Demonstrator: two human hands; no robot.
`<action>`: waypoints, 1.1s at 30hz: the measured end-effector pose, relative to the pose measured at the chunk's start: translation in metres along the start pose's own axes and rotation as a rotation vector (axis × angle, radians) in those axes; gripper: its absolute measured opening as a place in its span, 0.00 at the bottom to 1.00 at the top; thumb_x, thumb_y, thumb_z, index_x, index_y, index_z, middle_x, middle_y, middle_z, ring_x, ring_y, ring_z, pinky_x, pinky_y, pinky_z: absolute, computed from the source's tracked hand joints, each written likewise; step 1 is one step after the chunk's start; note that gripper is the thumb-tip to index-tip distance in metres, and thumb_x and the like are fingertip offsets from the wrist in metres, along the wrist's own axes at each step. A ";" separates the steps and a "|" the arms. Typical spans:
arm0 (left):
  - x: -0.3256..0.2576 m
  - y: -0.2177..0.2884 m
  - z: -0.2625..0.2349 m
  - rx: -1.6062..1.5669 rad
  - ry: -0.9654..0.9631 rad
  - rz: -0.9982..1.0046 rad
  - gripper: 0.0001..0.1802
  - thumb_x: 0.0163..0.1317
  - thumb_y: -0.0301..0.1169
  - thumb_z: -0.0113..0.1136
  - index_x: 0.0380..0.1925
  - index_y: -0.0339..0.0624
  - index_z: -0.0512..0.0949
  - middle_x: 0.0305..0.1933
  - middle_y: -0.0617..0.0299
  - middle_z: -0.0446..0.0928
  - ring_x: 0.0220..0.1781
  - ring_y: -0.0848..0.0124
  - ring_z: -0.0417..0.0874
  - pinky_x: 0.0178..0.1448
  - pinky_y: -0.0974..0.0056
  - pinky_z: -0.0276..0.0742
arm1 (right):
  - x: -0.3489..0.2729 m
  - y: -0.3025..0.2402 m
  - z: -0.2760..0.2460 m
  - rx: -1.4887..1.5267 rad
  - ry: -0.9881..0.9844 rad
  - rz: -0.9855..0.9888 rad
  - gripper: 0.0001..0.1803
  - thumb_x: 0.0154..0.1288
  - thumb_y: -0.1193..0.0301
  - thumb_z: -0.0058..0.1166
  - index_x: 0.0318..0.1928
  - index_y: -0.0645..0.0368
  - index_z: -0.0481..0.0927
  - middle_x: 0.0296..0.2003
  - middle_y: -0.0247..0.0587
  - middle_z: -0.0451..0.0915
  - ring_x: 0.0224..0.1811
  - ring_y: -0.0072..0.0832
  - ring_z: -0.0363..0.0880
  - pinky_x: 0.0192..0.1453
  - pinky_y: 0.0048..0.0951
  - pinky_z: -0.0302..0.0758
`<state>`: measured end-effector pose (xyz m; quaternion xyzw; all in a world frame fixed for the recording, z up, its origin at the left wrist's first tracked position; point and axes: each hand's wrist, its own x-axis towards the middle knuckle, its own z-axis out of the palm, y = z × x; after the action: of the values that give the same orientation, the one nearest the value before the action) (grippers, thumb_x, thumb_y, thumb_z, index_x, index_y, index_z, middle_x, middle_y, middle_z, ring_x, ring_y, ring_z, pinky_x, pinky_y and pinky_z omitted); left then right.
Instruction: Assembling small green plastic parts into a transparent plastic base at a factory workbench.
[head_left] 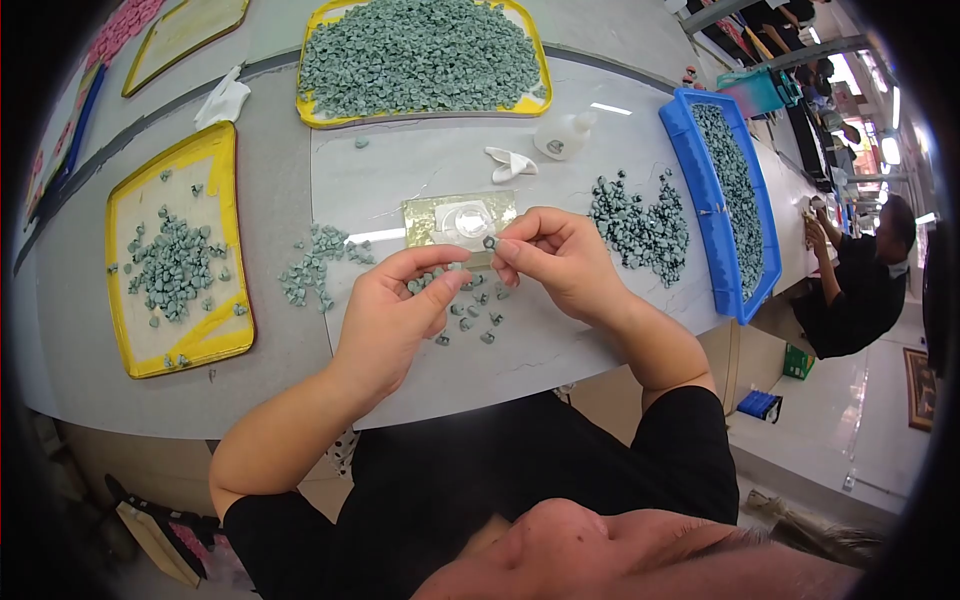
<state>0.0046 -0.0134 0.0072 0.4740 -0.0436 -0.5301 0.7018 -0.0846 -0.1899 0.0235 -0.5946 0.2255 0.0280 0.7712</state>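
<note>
Between the thumb and forefinger of my right hand (pixel 560 262) is a small dark-edged green piece (pixel 490 242), held over the front edge of a clear block (pixel 425 220) with a round white dish in it. Beside it, my left hand (pixel 392 305) is curled, thumb and forefinger nearly together on a small green piece (pixel 455 267). More pieces show behind that thumb; whether they lie in the palm or on the table I cannot tell. Several loose green pieces (pixel 487 337) lie on the table below the hands. A pile of plain green pieces (pixel 318 262) sits left of the block.
Dark-edged pieces (pixel 640 225) are heaped to the right, before a filled blue tray (pixel 680 130). Yellow trays (pixel 240 250) (pixel 545 75) of green pieces stand left and at the back. A white bottle (pixel 565 138) and crumpled white cloth (pixel 512 163) are behind the block. Another person (pixel 860 280) works far right.
</note>
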 end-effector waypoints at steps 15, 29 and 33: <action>0.000 -0.004 0.000 -0.070 -0.047 -0.053 0.15 0.68 0.37 0.43 0.29 0.38 0.70 0.21 0.69 0.64 0.17 0.83 0.53 0.19 0.76 0.49 | -0.004 0.012 0.003 -0.717 0.032 -0.611 0.06 0.51 0.82 0.58 0.32 0.67 0.77 0.29 0.41 0.78 0.29 0.26 0.76 0.34 0.23 0.73; -0.006 -0.007 0.010 -0.070 -0.080 -0.078 0.17 0.69 0.40 0.40 0.29 0.40 0.69 0.19 0.71 0.59 0.16 0.82 0.52 0.18 0.75 0.48 | -0.006 0.011 0.006 -1.086 -0.075 -1.214 0.18 0.39 0.83 0.62 0.36 0.69 0.77 0.31 0.46 0.77 0.29 0.36 0.77 0.30 0.30 0.74; -0.008 -0.009 0.008 0.014 -0.066 -0.033 0.17 0.69 0.40 0.39 0.29 0.40 0.69 0.19 0.72 0.59 0.17 0.83 0.51 0.19 0.76 0.49 | -0.004 0.012 0.008 -1.094 -0.083 -1.225 0.17 0.40 0.83 0.61 0.36 0.69 0.77 0.31 0.46 0.77 0.29 0.36 0.77 0.31 0.30 0.74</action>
<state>-0.0098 -0.0120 0.0084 0.4617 -0.0625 -0.5566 0.6879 -0.0892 -0.1777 0.0155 -0.9027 -0.2131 -0.2699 0.2585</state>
